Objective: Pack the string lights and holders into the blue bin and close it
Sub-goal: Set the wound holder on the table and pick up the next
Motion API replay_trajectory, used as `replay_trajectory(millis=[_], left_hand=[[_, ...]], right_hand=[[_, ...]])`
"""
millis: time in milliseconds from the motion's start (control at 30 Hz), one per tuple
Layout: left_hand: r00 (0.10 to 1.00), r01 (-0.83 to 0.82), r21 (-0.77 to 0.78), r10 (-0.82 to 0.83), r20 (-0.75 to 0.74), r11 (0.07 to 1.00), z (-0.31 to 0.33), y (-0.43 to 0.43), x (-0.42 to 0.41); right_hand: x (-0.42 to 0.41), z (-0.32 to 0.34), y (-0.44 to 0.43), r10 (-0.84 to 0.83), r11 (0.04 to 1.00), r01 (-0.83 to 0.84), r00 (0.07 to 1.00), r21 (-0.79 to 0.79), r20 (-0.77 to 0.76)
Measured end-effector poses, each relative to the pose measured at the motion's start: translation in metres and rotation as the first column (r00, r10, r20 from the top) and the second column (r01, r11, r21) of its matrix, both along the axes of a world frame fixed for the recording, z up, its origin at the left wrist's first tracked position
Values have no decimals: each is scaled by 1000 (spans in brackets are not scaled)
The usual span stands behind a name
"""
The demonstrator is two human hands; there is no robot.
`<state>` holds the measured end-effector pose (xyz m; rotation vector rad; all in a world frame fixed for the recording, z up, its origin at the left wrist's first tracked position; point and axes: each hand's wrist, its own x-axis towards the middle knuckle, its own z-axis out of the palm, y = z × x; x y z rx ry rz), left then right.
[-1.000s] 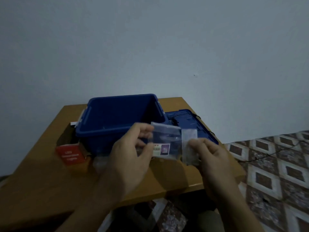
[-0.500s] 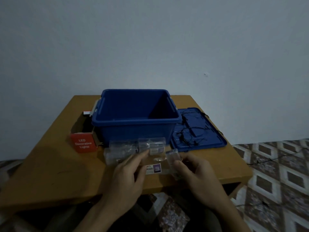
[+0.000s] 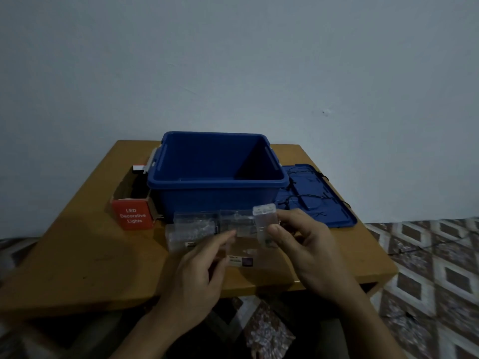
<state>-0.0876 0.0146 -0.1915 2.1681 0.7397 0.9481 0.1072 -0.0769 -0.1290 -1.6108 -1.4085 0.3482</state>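
Head view, directed forward and down at a wooden table [image 3: 77, 255] set against a plain pale wall [image 3: 233, 60]. The blue bin [image 3: 217, 183] is shown upright and uncovered at the far middle of the table, with its interior in deep shadow. The blue lid [image 3: 334, 216] is laid flat on the table just to the right of the bin, and a black string of lights [image 3: 300, 198] is spread loosely across it. An opened red box [image 3: 132, 216], lettered "LED Decorative Lights", is placed just beside the bin's left wall, its red end turned toward the camera.

Several clear packets [image 3: 193, 226] are gathered on the table directly in front of the bin's near wall. Their contents are too blurred to be identified. A flat labelled packet [image 3: 241, 260] is seen on the table between the two hands.

A clear holder [image 3: 264, 224], a small rectangular transparent case, is gripped by the right hand [image 3: 305, 244]. The thumb is pressed on its front face and the fingers are curled behind it. The holder is held nearly upright above the table, before the bin's near right corner and outside the bin.

The left hand [image 3: 197, 268] is extended toward the packets with its fingers partly straightened. Whether anything is pinched by it cannot be told.

A tiled floor [image 3: 440, 268] with a diamond pattern is visible to the right of the table.
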Motion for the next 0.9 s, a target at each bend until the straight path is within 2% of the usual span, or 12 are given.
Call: replay_trajectory(millis=[200, 400, 567, 733, 900], left_hand=[[1000, 2, -16, -2, 13, 1000, -3, 2, -1], [983, 34, -24, -29, 182, 999, 0, -2, 0], [965, 19, -121, 14, 263, 993, -2, -3, -2], [963, 1, -89, 23, 270, 996, -4, -4, -2], [965, -32, 12, 28, 261, 999, -5, -4, 0]], right_hand=[[-3, -6, 3, -56, 998, 62, 983, -28, 173], [-3, -1, 2, -61, 994, 89, 938, -70, 341], [-10, 9, 5, 5, 992, 48, 906, -116, 423], [-18, 22, 7, 82, 981, 26, 844, -194, 529], [-25, 26, 13, 160, 969, -6, 780, -249, 605]])
